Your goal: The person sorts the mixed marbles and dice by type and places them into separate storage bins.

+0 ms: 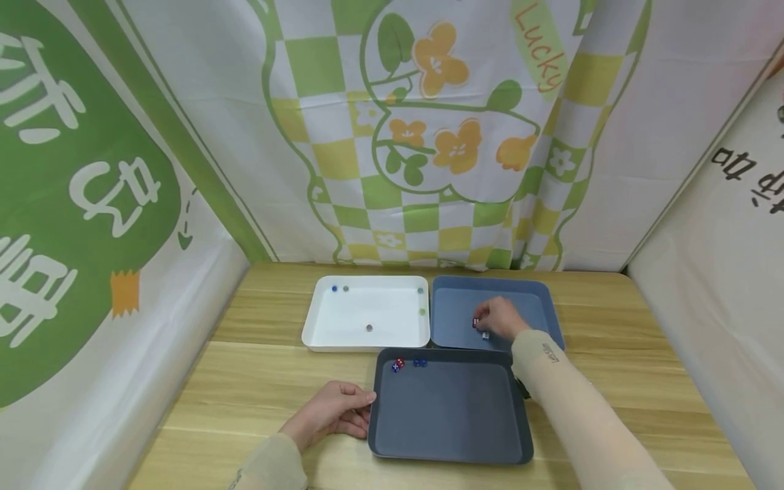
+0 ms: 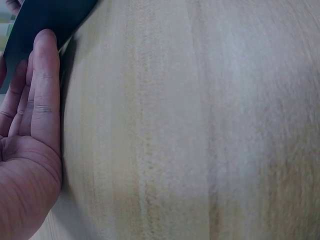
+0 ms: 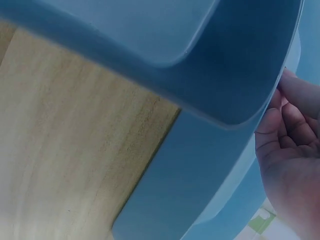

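My right hand reaches over the blue tray at the back right. Its thumb and fingertips pinch a dark red die; a pale die lies just below it. In the right wrist view the curled fingers are partly behind the tray's rim, and the die is hidden. At the front, my left hand grips the left edge of the dark grey tray, thumb at the rim and the other fingers along the outer wall. Red and blue dice sit in this tray's back left, with blue dice beside them.
The white tray at the back left holds several small marbles, among them a blue marble and a brownish marble. All three trays stand close together on a wooden table. Printed curtains hang behind and beside the table.
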A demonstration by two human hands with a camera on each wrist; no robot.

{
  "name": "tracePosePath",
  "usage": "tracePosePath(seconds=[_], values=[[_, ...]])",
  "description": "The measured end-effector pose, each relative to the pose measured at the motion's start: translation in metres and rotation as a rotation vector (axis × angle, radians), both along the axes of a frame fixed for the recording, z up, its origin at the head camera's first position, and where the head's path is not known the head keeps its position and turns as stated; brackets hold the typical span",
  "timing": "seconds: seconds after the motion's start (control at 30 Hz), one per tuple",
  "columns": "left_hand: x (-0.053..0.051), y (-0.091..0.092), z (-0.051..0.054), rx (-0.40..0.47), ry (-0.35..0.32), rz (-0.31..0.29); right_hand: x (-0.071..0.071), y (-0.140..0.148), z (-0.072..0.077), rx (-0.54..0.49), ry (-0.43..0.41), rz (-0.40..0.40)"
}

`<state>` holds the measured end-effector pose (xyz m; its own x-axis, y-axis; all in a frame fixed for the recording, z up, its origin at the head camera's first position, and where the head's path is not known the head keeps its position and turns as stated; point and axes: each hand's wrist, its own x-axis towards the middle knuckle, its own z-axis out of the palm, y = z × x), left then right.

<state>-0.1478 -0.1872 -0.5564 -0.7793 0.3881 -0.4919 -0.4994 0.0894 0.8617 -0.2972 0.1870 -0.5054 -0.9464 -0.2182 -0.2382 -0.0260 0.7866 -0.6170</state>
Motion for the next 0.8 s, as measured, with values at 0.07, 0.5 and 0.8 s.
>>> tracePosePath(seconds=[0.07, 0.5, 0.8], values=[[0.0, 0.0, -0.001, -0.002, 0.0, -0.001, 0.0, 0.001, -0.001, -0.009, -0.001, -0.003], [0.0, 0.001, 0.001, 0.001, 0.005, -0.004, 0.006, 0.011, 0.0, -0.166, -0.017, -0.007], [0.0, 0.0, 0.001, -0.001, 0.0, -0.009, 0.012, 0.021, 0.01, -0.235, -0.015, -0.044]])
